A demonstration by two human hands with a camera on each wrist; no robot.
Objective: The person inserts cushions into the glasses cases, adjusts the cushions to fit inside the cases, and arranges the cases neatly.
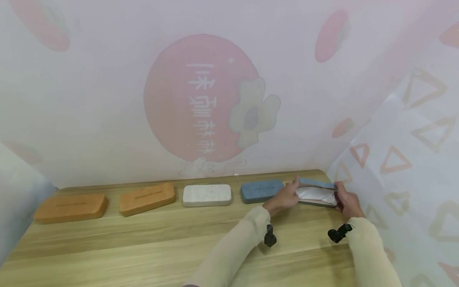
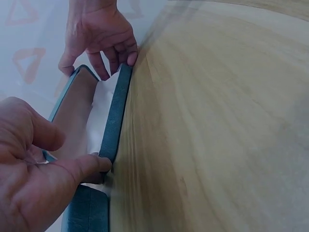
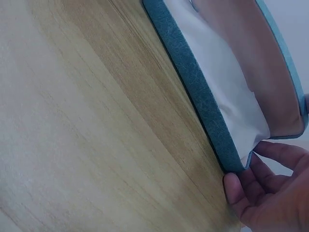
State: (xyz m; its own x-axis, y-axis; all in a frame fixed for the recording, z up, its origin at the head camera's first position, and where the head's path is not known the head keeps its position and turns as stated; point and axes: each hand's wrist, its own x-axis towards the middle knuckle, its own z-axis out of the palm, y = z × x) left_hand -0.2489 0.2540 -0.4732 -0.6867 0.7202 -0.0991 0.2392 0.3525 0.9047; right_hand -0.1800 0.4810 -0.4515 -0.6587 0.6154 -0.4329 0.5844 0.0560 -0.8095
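A blue glasses case [image 1: 315,183] stands with its lid raised at the table's right end, a white cloth [image 1: 319,195] lying inside. My left hand [image 1: 285,196] grips the case's left end, thumb and finger at its rim and lid in the left wrist view. At the opposite end, my right hand [image 1: 349,202] holds the corner between thumb and fingers, also seen in the right wrist view, where the lid's pinkish lining [image 3: 236,53] shows. Whether anything lies beneath the cloth is hidden. A second blue case [image 1: 261,190], closed, sits just left of my left hand.
Farther left along the back of the wooden table [image 1: 143,243] lie a white speckled case [image 1: 206,195] and two orange cases, one [image 1: 148,198] slightly angled and the other [image 1: 71,208] near the left edge. Printed walls rise behind and at the right.
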